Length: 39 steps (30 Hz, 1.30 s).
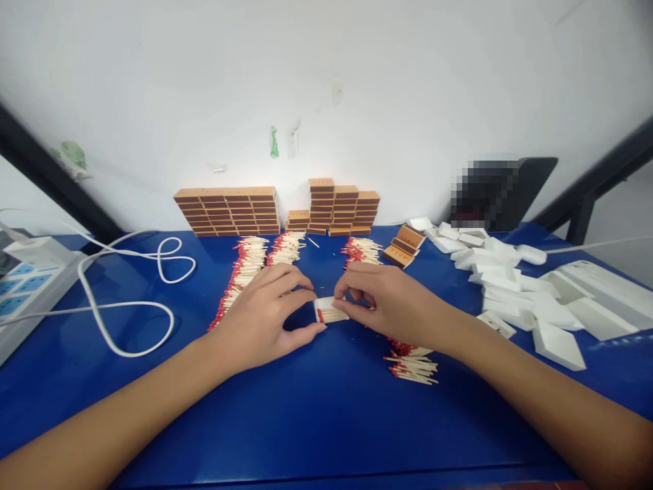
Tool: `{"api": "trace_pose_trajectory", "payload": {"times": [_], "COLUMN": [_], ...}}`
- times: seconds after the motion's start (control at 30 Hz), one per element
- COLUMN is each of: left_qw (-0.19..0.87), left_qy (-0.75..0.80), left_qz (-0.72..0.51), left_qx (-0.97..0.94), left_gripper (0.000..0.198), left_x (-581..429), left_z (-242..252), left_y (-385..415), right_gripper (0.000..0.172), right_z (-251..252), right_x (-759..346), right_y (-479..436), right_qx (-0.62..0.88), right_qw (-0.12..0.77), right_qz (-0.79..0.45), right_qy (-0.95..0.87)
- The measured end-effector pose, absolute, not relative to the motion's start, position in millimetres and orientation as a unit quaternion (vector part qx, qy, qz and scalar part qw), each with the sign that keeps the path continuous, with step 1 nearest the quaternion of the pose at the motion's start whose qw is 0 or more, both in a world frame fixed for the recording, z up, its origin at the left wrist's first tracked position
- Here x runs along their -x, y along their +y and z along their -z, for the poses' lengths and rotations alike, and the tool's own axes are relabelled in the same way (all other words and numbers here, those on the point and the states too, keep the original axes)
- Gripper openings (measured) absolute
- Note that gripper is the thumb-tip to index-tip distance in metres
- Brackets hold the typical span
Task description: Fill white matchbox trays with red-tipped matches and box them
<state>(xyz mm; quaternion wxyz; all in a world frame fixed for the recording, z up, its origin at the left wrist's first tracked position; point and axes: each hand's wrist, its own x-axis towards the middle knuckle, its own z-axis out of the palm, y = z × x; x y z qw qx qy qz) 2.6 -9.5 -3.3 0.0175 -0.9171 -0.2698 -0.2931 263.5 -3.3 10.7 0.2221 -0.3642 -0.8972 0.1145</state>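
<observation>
A small white matchbox tray (325,301) lies on the blue table between my hands, with red-headed matches (331,315) in it. My left hand (273,309) curves around the tray's left end, finger and thumb on its two long sides. Over the right part of the tray, my right hand (380,299) has thumb and forefinger pinched together; whatever is between them is hidden. Beside my left hand runs a long heap of matches (249,262), with a second heap (286,249) to its right. Another match heap (361,250) lies beyond my right hand, and more matches (415,366) lie below its wrist.
Brown matchboxes (229,211) are stacked against the wall, with a stepped stack (337,207) to their right. Two loose boxes (403,246) lie nearby. White trays (503,279) are piled at right. A white cable (122,350) loops at left beside a power strip (30,286).
</observation>
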Motion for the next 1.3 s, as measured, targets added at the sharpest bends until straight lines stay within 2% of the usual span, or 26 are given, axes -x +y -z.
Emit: {"api": "trace_pose_trajectory", "payload": {"times": [0.17, 0.4, 0.63, 0.97, 1.3], "left_qw": [0.019, 0.008, 0.013, 0.012, 0.008], "left_qy": [-0.277, -0.282, -0.282, -0.278, -0.283], "left_qz": [0.297, 0.289, 0.289, 0.287, 0.286], "left_qx": [0.914, 0.915, 0.915, 0.916, 0.916], "left_gripper": [0.023, 0.021, 0.023, 0.022, 0.023], "left_x": [-2, -3, -2, -2, -1], "left_z": [4, 2, 4, 4, 5], "left_y": [-8, -8, -7, -8, -6], "right_gripper": [0.014, 0.013, 0.016, 0.010, 0.019], "right_z": [-23, -24, -17, -20, -19], "right_x": [-286, -303, -300, -299, -299], "right_y": [16, 33, 31, 31, 30], "right_qx": [0.413, 0.447, 0.475, 0.488, 0.473], "right_qw": [0.233, 0.139, 0.109, 0.121, 0.112], "right_qz": [-0.080, -0.169, -0.194, -0.124, -0.139], "right_qy": [-0.877, -0.867, -0.852, -0.856, -0.863]}}
